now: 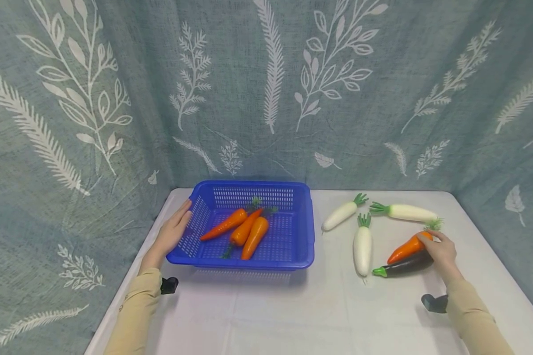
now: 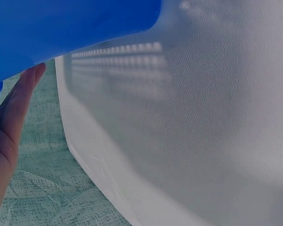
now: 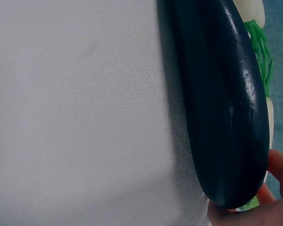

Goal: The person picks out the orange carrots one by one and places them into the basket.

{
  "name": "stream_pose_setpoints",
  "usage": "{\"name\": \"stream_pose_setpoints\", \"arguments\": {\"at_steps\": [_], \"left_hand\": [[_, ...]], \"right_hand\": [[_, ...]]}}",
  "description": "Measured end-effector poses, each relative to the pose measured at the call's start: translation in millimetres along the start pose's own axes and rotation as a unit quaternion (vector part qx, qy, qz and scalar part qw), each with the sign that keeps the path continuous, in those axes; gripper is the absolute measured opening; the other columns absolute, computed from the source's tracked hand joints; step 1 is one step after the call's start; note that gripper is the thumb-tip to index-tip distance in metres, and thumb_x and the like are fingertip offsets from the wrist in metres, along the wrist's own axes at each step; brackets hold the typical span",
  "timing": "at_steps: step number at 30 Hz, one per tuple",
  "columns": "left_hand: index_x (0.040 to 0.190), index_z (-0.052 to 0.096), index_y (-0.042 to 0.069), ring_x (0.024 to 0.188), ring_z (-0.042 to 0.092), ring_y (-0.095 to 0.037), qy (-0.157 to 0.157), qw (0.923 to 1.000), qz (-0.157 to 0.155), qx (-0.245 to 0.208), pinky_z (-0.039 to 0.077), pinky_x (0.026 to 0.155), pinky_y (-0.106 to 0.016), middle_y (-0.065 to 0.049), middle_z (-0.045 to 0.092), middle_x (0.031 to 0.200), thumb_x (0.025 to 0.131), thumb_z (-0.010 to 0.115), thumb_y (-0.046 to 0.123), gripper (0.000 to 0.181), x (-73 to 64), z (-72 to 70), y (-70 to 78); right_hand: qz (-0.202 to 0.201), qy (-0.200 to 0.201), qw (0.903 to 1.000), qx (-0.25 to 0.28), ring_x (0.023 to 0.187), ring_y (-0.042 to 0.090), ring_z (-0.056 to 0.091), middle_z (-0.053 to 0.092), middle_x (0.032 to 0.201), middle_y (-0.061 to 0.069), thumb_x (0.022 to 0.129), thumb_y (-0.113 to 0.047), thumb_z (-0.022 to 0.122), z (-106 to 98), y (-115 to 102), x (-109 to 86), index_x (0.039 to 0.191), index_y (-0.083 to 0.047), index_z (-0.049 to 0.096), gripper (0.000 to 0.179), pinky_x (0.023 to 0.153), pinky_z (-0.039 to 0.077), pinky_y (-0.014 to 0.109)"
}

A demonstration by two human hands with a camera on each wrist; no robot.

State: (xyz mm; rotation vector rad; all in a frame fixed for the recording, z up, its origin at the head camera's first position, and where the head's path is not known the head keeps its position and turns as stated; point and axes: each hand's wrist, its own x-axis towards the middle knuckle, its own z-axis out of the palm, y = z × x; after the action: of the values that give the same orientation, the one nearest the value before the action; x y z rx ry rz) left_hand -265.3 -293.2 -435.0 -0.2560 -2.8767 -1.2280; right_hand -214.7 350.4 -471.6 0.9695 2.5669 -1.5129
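Note:
A blue plastic basket [image 1: 244, 265] stands at the left half of the table with several orange carrots [image 1: 244, 231] lying in it. My left hand [image 1: 173, 229] rests against its left rim, fingers straight; the left wrist view shows the fingertips [image 2: 40, 70] right at the basket's underside edge. On the right, my right hand [image 1: 441, 249] grips another orange carrot [image 1: 407, 248] near its leafy end. A dark eggplant [image 1: 406, 265] lies alongside this carrot, its rounded end close to my right fingers [image 3: 279, 165]. In the right wrist view the eggplant hides the held carrot's body.
Three white radishes with green tops lie between basket and right hand: one [image 1: 340, 216] slanting, one [image 1: 362, 251] pointing toward me, one [image 1: 412, 213] across the back. A patterned curtain [image 1: 248, 98] hangs behind the white table [image 1: 320, 315].

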Motion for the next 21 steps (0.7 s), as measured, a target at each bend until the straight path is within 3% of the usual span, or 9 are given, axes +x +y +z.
{"name": "stream_pose_setpoints", "arguments": {"at_steps": [7,21], "left_hand": [[0.151,0.025,-0.004,0.145,0.017,-0.041,-0.001,1.0000,-0.002,0.001,0.014,0.117,-0.056,-0.020,0.019,0.159,0.108,0.032,0.028,0.054,0.6,-0.6,-0.8],[0.151,0.027,-0.005,0.144,0.018,-0.041,0.004,1.0000,0.005,0.002,0.015,0.117,-0.056,-0.021,0.021,0.158,0.108,0.032,0.027,0.053,0.6,0.0,-0.5]], "right_hand": [[-0.001,0.003,1.0000,-0.009,0.135,0.049,0.028,0.021,0.151,0.036,0.100,-0.030,0.044,0.8,-0.5,0.7,0.148,0.008,0.027,0.064,0.113,0.025,0.056],[0.013,0.011,0.9998,0.005,0.136,0.049,0.027,0.021,0.151,0.035,0.099,-0.032,0.045,1.0,0.2,1.7,0.149,0.006,0.027,0.065,0.115,0.024,0.055]]}}
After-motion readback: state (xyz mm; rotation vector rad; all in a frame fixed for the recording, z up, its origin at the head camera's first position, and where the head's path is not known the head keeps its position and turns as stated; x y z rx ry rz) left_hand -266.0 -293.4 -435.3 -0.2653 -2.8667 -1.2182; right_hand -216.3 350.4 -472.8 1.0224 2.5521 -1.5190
